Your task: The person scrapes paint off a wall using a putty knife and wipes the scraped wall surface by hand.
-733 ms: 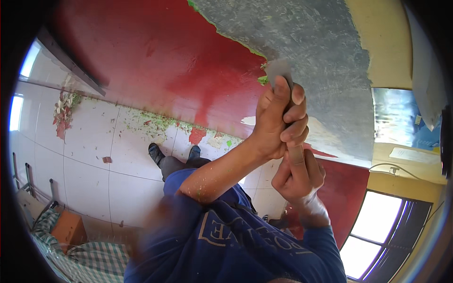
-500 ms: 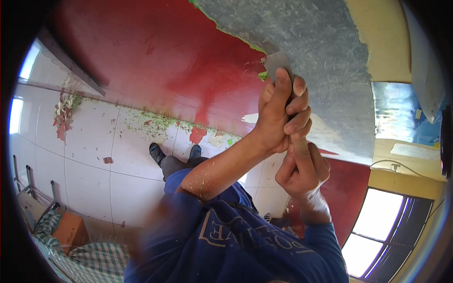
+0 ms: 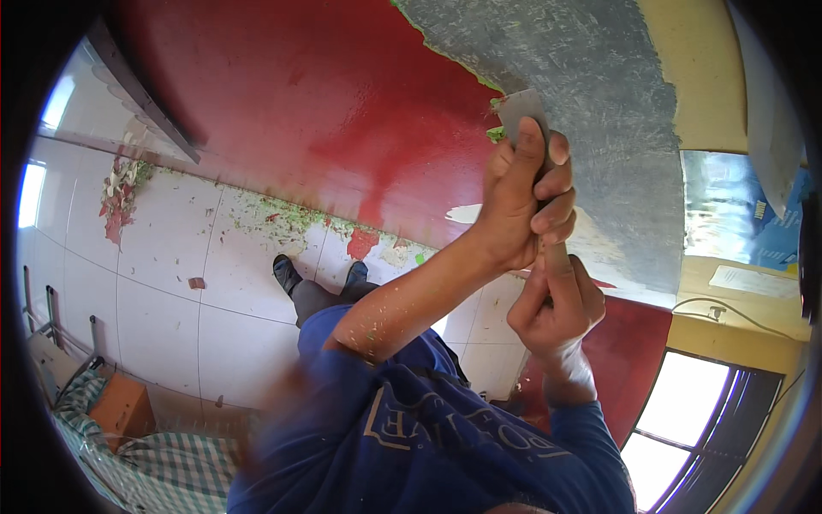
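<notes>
My left hand is wrapped round a flat-bladed paint scraper, its thumb lying along the blade. Lower down, my right hand is closed round the end of the scraper's handle, which the fingers mostly hide. The blade's tip is at the ragged border between the wall's glossy red paint and a scraped grey area. A thin green layer shows along that border, and small green flakes cling beside the blade. Paint specks dot my left forearm.
Paint chips litter the white tiled floor along the wall's foot, with a larger heap farther left. A cardboard box and checkered cloth sit at lower left. A cable and window are at right.
The view has shifted slightly, so the wall and both hands sit a little farther right. The blade stays at the paint border, and both hands keep their hold on the scraper.
</notes>
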Available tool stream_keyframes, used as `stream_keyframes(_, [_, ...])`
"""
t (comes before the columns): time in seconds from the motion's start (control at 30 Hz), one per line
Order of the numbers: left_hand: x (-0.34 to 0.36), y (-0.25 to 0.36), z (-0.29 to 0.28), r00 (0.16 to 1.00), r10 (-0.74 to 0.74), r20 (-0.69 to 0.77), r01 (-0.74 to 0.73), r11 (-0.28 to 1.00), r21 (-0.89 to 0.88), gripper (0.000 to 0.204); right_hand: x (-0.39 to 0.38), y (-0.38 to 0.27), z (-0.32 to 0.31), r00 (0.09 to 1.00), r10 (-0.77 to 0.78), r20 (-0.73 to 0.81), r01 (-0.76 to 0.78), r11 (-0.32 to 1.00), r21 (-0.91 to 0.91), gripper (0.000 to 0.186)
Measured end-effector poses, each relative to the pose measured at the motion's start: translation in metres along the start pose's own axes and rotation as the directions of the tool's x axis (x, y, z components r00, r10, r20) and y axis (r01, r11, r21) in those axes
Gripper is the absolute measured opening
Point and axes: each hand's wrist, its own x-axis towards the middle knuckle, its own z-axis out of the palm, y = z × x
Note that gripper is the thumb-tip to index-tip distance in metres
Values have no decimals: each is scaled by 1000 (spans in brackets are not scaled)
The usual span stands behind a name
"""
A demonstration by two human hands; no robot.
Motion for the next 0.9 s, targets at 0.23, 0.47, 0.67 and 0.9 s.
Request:
stream_keyframes(0.23, [12, 12, 2, 992, 124, 32, -124, 992, 12, 39, 21, 5, 6, 1000, -30, 1, 30, 999, 32, 37])
stream_keyframes(0.47, [7, 0, -2, 994, 111, -16, -112, 993, -30, 41, 13, 10, -1, 997, -70, 33, 70, 998, -1, 40])
stream_keyframes(0.67, [13, 8, -11, 992, 128, 6, -128, 992, -2, 42, 3, 19, 4, 1000, -9, 22, 9, 1000, 21, 39])
stream_keyframes(0.9, [-6, 20, -8, 988, 129, -89, -116, 984, 133, 43, 18, 3, 9, 990, -116, 75, 104, 983, 151, 45])
